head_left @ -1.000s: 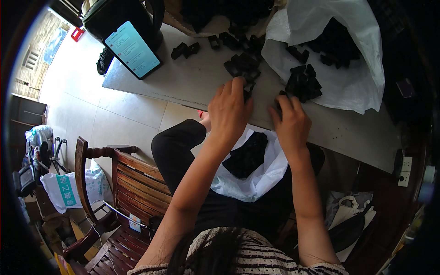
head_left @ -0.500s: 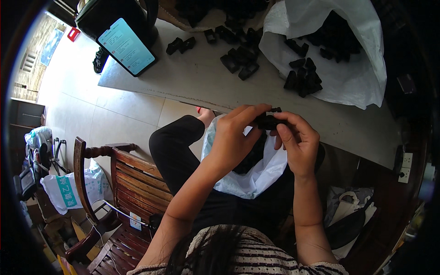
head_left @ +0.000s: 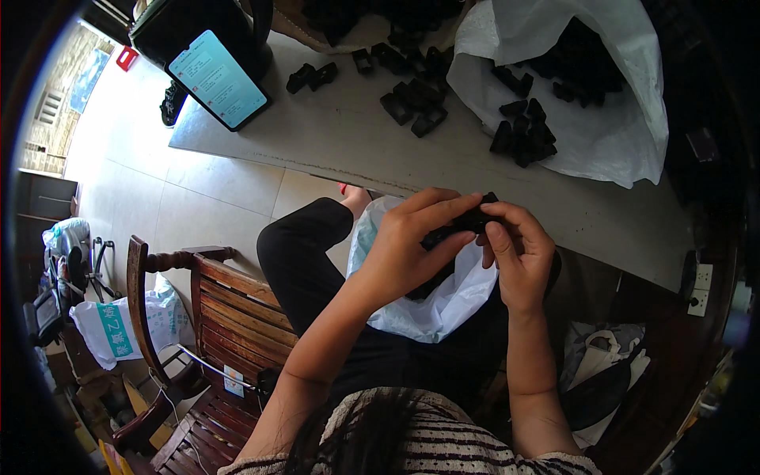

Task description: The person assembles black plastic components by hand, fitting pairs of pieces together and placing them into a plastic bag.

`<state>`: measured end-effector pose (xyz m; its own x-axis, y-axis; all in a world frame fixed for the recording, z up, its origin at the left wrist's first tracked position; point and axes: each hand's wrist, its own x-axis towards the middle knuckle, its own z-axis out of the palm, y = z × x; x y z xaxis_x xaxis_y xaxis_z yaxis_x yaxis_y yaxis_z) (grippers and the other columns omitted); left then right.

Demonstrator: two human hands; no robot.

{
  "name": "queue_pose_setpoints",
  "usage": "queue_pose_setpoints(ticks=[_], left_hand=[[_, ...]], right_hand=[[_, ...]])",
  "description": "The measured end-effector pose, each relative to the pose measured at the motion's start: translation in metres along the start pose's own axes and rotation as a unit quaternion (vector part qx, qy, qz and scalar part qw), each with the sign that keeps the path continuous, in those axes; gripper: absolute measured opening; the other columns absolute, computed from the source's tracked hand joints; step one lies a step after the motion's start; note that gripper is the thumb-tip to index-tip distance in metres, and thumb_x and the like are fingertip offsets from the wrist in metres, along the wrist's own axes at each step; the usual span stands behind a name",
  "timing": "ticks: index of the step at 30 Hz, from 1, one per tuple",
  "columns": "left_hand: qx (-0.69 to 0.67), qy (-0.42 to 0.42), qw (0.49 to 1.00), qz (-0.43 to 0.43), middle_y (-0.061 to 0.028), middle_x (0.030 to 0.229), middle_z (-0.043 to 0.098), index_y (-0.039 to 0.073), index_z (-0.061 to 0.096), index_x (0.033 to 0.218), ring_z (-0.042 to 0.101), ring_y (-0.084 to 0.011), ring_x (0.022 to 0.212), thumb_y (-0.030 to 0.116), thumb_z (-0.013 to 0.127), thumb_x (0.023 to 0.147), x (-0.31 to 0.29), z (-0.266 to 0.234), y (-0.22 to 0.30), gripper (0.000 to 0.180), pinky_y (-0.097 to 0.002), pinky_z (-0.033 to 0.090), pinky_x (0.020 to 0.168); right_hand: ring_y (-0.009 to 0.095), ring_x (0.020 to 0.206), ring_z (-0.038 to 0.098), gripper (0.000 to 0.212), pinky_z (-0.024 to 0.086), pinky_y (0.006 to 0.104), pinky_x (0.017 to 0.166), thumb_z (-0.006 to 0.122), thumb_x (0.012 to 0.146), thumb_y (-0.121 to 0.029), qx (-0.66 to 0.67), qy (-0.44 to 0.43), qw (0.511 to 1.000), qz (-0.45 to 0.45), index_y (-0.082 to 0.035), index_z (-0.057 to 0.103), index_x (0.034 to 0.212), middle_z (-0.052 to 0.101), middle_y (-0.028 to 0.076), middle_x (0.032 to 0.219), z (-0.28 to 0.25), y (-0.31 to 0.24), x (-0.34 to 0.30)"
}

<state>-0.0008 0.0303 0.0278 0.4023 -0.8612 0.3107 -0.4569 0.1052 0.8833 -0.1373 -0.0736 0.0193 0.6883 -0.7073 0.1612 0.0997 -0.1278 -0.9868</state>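
Between my two hands, just off the table's near edge, is a small black moulded part (head_left: 488,199), mostly covered by fingers. My left hand (head_left: 419,237) grips it from the left, thumb and fingers closed. From the other side my right hand (head_left: 516,252) pinches it with bent fingers. Below them, in my lap, an open white plastic bag (head_left: 427,317) holds dark contents partly hidden by my left hand. Several similar black parts (head_left: 413,99) lie loose on the grey table (head_left: 332,142) beyond.
A larger white sack (head_left: 617,146) with black parts spilling out lies at the table's right. Toward the left a lit phone (head_left: 218,79) leans on a black container (head_left: 186,24). A wooden chair (head_left: 237,317) stands at my left, and a power socket (head_left: 701,289) is at far right.
My left fingers have shifted right and closed over the black part, meeting the right fingertips. The part has turned a little and is more covered. Table and bags look the same.
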Motion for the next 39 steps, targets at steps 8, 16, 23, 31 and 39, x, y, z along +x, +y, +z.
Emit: queue_pose_setpoints(ticks=[8, 16, 23, 31, 39], left_hand=[[-0.155, -0.025, 0.985, -0.071, -0.012, 0.112, 0.062, 0.002, 0.061, 0.12, 0.063, -0.0196, 0.102, 0.005, 0.072, 0.079, -0.011, 0.004, -0.008, 0.042, -0.0302, 0.052, 0.089], [-0.104, 0.026, 0.992, -0.073, -0.0133, 0.103, 0.063, 0.004, 0.062, 0.119, 0.065, -0.0227, 0.087, 0.005, 0.073, 0.076, -0.015, 0.008, -0.005, 0.044, -0.0294, 0.053, 0.077], [-0.109, 0.009, 0.992, -0.071, -0.013, 0.1, 0.064, 0.003, 0.062, 0.118, 0.065, -0.0227, 0.086, 0.002, 0.07, 0.078, -0.019, 0.005, -0.003, 0.041, -0.0296, 0.053, 0.075], [-0.028, -0.044, 0.999, -0.01, -0.0124, 0.093, 0.064, 0.005, 0.062, 0.116, 0.064, -0.0226, 0.083, 0.006, 0.073, 0.075, -0.014, -0.015, -0.022, 0.043, -0.0324, 0.051, 0.073], [0.354, 0.188, 0.916, 0.015, -0.0104, 0.093, 0.057, 0.009, 0.062, 0.103, 0.059, -0.0295, 0.082, 0.008, 0.071, 0.072, 0.06, 0.005, -0.054, 0.032, -0.0358, 0.048, 0.072]], right_hand=[[0.005, 0.057, 0.053, 0.038, 0.04, 0.0181, 0.049, 0.069, 0.085, -0.01, -0.001, 0.002, 0.998, 0.056, 0.0, 0.056, 0.119, 0.061, 0.004, 0.078, -0.006, -0.003, -0.005], [0.009, 0.06, 0.061, 0.018, 0.048, 0.0205, 0.05, 0.068, 0.082, 0.002, -0.049, 0.03, 0.998, 0.003, 0.003, 0.065, 0.1, 0.064, 0.007, 0.086, -0.002, -0.004, -0.016], [0.005, 0.052, 0.053, 0.026, 0.042, 0.0175, 0.047, 0.068, 0.085, -0.007, -0.009, 0.009, 0.994, 0.105, 0.001, 0.06, 0.108, 0.061, 0.005, 0.078, -0.004, -0.016, -0.008], [0.007, 0.055, 0.053, 0.028, 0.04, 0.0216, 0.048, 0.068, 0.085, -0.014, -0.106, -0.158, 0.972, 0.141, 0.0, 0.058, 0.107, 0.057, 0.003, 0.065, -0.023, 0.0, 0.001], [0.032, 0.066, 0.064, 0.026, 0.049, 0.0416, 0.056, 0.065, 0.085, -0.024, -0.62, 0.019, 0.775, -0.126, -0.011, 0.061, 0.108, 0.063, 0.013, 0.083, 0.001, 0.025, 0.079]])
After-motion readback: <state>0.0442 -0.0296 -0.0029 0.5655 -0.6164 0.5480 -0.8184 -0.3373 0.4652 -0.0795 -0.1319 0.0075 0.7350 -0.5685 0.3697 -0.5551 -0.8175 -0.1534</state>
